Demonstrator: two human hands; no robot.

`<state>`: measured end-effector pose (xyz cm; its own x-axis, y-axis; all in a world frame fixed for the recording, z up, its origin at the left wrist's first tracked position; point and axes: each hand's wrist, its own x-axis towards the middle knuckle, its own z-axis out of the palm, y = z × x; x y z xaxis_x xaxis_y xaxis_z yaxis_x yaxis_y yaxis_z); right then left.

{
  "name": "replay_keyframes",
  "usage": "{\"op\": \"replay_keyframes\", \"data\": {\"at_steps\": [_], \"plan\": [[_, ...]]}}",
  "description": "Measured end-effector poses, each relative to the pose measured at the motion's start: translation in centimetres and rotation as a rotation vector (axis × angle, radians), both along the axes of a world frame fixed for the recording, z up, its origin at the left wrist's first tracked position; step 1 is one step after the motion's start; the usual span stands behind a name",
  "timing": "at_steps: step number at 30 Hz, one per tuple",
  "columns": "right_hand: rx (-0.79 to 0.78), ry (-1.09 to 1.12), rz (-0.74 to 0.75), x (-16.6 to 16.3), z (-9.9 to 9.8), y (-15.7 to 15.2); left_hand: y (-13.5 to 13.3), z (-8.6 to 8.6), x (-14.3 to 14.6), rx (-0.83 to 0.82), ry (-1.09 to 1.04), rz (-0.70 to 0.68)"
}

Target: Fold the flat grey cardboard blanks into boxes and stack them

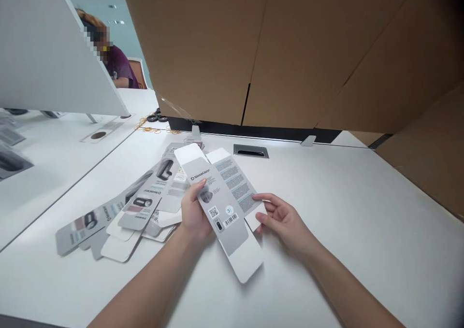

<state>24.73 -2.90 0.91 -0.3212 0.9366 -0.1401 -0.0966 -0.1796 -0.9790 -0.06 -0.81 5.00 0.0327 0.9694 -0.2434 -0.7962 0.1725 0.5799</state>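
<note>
A grey and white SilverCrest carton (226, 200), with its end flaps sticking out, is held up over the white table. My left hand (195, 209) grips its left side, thumb lying across the printed face. On the right, my right hand (281, 219) pinches the edge of the carton's text-covered side panel between thumb and fingers. That panel stands at an angle to the front face. A QR code, a barcode and a round blue mark show on the front. Left of my left hand lies a loose pile of similar flat cartons (145, 200), overlapping each other.
Large brown cardboard (290, 52) rises along the table's far side. A metal-framed slot (251, 151) is set into the white table (344, 231). Black scissors (157, 118) and rubber bands (148, 129) lie at the back left. Beyond a grey partition (54, 48) sits another person (121, 67).
</note>
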Motion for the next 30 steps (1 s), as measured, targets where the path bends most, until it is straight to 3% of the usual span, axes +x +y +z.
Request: {"op": "replay_keyframes", "data": {"at_steps": [8, 12, 14, 17, 22, 30], "plan": [[-0.188, 0.121, 0.049, -0.4, 0.3, 0.0, -1.3, -2.2, 0.3, 0.176, -0.049, -0.380], [-0.117, -0.046, 0.090, -0.4, 0.1, -0.3, -1.1, -3.4, -0.1, 0.160, -0.029, -0.413], [0.034, -0.237, 0.064, 0.2, -0.1, -0.5, -1.0, -3.6, -0.3, 0.111, -0.017, -0.368], [0.456, -0.474, -0.012, 1.2, -0.2, -0.7, -0.9, -3.6, -0.5, 0.013, -0.010, -0.325], [1.122, -0.513, -0.032, 0.9, 0.7, -1.1, -0.8, -4.1, 0.5, -0.042, 0.020, -0.259], [1.525, -0.655, -0.052, 0.4, 1.6, -2.0, -1.3, -5.7, 2.0, -0.005, 0.036, -0.335]]}}
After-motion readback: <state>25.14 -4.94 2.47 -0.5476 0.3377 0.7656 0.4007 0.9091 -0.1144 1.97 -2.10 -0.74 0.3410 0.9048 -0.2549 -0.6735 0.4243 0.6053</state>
